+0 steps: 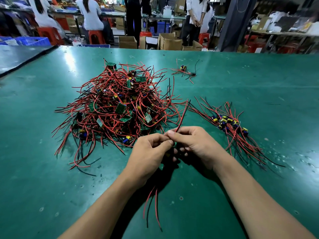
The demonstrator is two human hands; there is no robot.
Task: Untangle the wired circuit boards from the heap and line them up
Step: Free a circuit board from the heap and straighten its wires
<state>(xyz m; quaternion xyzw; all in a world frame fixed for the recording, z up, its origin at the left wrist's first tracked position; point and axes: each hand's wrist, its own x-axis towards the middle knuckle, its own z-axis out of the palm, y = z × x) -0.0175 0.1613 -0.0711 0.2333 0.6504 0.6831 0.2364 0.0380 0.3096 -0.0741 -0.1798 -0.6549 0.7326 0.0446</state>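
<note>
At frame centre | our left grip [150, 150] and right grip [195, 144] pinch limp wires [182, 116] | light; we'd hold near the hidden board.

free: mat [224, 80] between piles | blocked: heap [117, 107], lined-up boards [229, 123]

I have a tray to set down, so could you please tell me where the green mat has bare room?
Bare mat lies far right, between the small cluster and the lined-up row, and near left, in front of the heap. Crowded: the gap between heap and row, where the left hand and right hand pinch the wires.
</note>
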